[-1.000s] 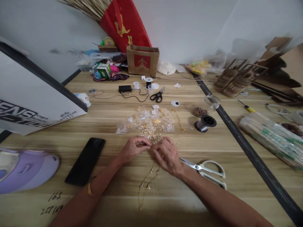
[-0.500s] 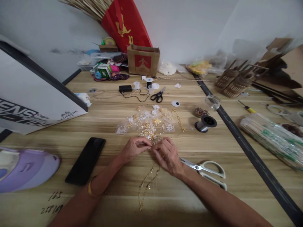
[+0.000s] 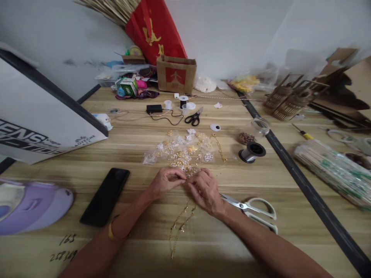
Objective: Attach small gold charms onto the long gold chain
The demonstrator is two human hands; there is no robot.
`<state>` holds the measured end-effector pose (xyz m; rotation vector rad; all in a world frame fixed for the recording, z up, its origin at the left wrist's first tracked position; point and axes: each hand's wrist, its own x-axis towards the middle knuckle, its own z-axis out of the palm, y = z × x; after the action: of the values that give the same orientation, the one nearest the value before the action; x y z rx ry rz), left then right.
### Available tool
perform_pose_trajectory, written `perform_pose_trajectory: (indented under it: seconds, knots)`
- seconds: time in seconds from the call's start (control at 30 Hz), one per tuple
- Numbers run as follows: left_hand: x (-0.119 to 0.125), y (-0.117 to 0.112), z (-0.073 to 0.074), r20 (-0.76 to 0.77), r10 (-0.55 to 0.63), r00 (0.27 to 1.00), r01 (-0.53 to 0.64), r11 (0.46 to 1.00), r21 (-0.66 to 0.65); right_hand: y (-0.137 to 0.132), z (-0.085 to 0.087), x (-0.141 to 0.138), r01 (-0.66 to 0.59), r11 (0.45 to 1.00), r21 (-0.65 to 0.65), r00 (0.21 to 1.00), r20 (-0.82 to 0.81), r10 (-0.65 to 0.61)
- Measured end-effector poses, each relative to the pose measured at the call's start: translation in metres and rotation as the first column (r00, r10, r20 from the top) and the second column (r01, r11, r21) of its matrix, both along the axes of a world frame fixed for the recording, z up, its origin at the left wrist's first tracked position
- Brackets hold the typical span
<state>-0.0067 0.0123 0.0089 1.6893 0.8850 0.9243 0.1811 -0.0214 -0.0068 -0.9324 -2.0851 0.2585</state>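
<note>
My left hand (image 3: 167,181) and my right hand (image 3: 205,190) meet at the near edge of a pile of gold and silver beads and charms (image 3: 181,158). Thumb and forefinger of the left are pinched together; whatever sits between them is too small to make out. The right hand's fingers are curled in, and their grip is partly hidden. A gold chain with small charms (image 3: 173,235) runs from beneath the right hand toward me in a long loop on the table. White-handled scissors (image 3: 257,208) lie beside the right wrist, blades partly under it.
A black phone (image 3: 104,197) lies left of my left forearm, beyond it a purple visor (image 3: 43,208). Right of the beads are a wire spool (image 3: 252,152) and a second gold chain (image 3: 219,146). Black scissors (image 3: 193,117) lie behind. A large white box (image 3: 43,116) stands at left.
Both hands stay almost in the same place, fingers together. The whole view has shifted very slightly; nothing on the table has visibly moved.
</note>
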Motion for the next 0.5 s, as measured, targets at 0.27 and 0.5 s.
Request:
perform_pose_trajectory:
  seconds: [0.27,0.5]
  knots:
    - [0.0005,-0.0002,0.0001,-0.028,0.003,1.0,-0.002,0.999,0.039,-0.0006,0.0021,-0.0008,0.004,1.0,-0.005,1.0,0.002,-0.004]
    - [0.0008,-0.0007,0.0017,-0.062,0.0,0.998,0.006,0.995,0.101,-0.0005,0.001,-0.0009,-0.001,1.0,-0.011,1.0,0.013,0.001]
